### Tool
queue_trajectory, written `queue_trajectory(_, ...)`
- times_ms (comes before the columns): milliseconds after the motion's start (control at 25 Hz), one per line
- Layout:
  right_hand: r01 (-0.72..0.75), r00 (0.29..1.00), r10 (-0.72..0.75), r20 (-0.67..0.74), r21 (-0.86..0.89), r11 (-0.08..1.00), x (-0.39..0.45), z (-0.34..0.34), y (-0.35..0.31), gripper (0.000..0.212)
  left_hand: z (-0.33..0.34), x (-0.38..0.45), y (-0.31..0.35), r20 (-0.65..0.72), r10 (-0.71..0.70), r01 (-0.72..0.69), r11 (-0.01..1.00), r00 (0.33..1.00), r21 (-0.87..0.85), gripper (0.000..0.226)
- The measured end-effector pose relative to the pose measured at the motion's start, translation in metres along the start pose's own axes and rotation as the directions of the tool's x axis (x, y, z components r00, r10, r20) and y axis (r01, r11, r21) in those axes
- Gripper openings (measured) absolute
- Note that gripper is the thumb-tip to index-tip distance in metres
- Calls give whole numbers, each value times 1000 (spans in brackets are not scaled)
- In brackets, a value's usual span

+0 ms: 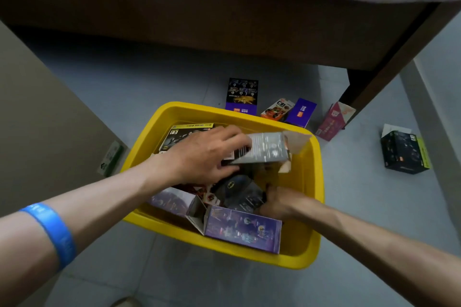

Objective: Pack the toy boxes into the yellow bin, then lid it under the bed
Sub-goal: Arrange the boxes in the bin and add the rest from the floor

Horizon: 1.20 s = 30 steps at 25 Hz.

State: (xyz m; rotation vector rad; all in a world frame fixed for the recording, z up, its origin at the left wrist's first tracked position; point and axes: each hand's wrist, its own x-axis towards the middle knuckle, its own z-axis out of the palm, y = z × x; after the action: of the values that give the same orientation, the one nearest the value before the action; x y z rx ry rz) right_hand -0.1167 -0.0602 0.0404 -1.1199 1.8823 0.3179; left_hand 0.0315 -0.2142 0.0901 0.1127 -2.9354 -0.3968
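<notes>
The left hand (199,154) holds a grey box (264,148) lying crosswise over the far half of the yellow bin (309,207), long axis running left to right, while the right hand (279,203) is tucked among boxes at the near right, its grip hidden

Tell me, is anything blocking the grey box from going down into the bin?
Yes. The left hand holds the grey box over the yellow bin, but boxes already packed inside lie right beneath it.

bin (174,117) before bed (224,20), 5 boxes (241,96) between
</notes>
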Motion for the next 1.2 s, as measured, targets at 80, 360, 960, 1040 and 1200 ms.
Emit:
queue_trajectory(80,-32,999,33,-10,105,994,3,4,4,34,-5,-1,-6,-53,-166,155,975,985,-161,54)
queue_trajectory(360,-11,999,-15,49,495,869,-10,4,1,81,-9,-7,-13,2,-284,273,919,959,-283,54)
queue_trajectory(960,483,866,-221,-448,639,599,-156,-87,125,87,5,-16,-3,285,-374,452,508,883,-733,67)
queue_trajectory(1040,564,818,-218,-532,669,485,-143,-76,134,87,17,-6,4,395,-317,505,608,862,-613,74)
queue_trajectory(1200,675,734,-177,-655,677,294,-133,-74,115,86,40,4,15,477,-138,157,988,868,-1,77)
